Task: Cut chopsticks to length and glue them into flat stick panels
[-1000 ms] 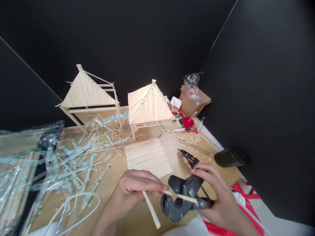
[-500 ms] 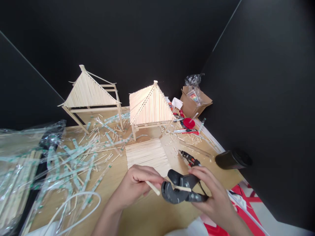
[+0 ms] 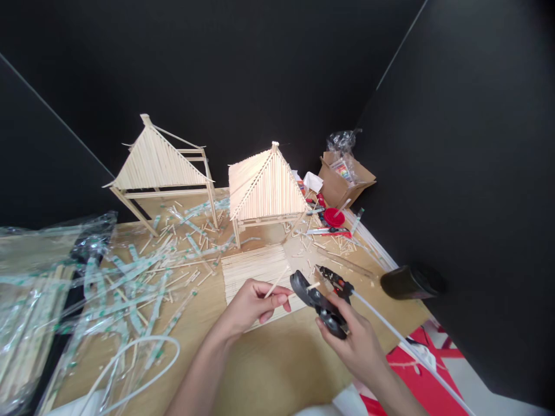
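Note:
My left hand [image 3: 260, 301] pinches a thin wooden stick [image 3: 276, 282] that points up and away, over the near part of a flat panel of sticks [image 3: 255, 268]. Wrapped round a black hand cutter [image 3: 318, 300] is my right hand [image 3: 353, 332], just right of my left hand. A short piece of wood [image 3: 313, 286] lies at the cutter's jaws. Behind the panel stands a small stick house [image 3: 271, 188] with a slatted roof. A black glue gun [image 3: 333, 278] rests beyond the cutter, partly hidden by it.
A second stick house frame [image 3: 158, 162] stands back left. Plastic strips [image 3: 139, 271] and wood offcuts litter the left side. At the right are a red dish [image 3: 333, 217], a red cutter knife [image 3: 329, 231], a cardboard box [image 3: 336, 188] and a black cup [image 3: 410, 281]. Dark walls surround the table.
Both hands have moved up and away from me. The cutter has turned in my right hand, and the stick in my left hand now points away instead of towards me.

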A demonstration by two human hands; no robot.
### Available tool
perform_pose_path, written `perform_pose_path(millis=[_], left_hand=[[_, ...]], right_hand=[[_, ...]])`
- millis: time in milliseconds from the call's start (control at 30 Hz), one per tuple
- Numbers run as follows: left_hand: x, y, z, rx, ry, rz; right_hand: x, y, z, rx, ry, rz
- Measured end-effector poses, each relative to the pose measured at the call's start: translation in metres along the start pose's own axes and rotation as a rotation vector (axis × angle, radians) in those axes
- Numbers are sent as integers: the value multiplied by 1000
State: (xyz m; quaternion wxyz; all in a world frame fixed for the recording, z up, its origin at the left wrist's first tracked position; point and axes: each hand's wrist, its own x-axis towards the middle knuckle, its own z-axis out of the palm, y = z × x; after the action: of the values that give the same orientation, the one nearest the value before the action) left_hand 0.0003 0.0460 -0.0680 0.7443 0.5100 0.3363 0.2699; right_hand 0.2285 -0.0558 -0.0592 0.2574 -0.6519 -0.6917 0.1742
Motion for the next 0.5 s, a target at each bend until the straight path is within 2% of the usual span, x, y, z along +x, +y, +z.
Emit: perform_pose_path(millis=[100,233,367,500], left_hand=[[14,-17,1,26,38,-29],[26,-30,5,85,100,-44],[26,-31,7,181,234,-5],[15,-21,8,312,380,63]], right_hand=[[0,10,15,61,-85,126],[1,18,26,81,-88,191],[1,12,26,99,-74,218],[3,-4,22,140,-80,246]])
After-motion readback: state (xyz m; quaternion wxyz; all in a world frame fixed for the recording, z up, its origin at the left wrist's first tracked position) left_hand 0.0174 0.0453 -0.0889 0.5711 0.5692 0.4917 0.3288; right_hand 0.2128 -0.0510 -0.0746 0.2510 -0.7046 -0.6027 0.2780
